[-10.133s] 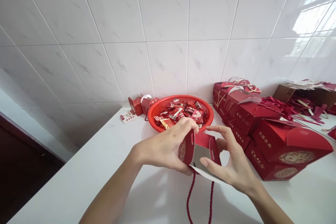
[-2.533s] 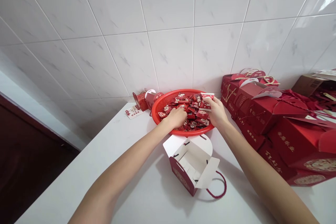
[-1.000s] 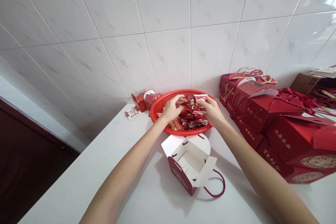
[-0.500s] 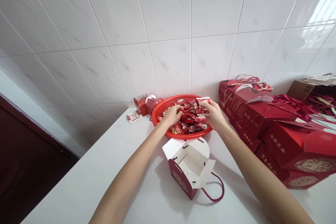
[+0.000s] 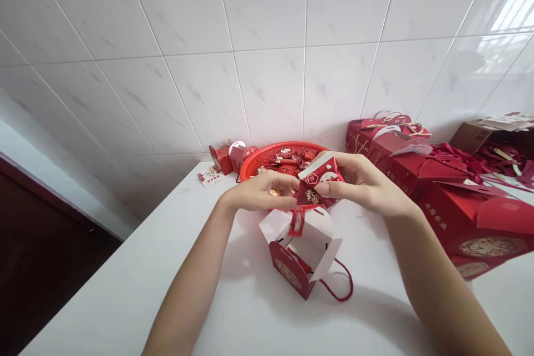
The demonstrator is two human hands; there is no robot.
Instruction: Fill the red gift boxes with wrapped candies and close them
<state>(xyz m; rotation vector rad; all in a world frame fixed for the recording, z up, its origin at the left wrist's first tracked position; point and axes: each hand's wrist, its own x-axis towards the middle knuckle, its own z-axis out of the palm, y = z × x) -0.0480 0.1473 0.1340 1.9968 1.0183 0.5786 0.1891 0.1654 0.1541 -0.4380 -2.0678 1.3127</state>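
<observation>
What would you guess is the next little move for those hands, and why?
Probably letting go: both the left hand and right hand hold red sweets right above the open gift box, and one sweet is already dropping in.

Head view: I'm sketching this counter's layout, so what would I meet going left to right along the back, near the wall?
Small card → small red boxes → red basket → stacked red gift boxes → cardboard carton.
</observation>
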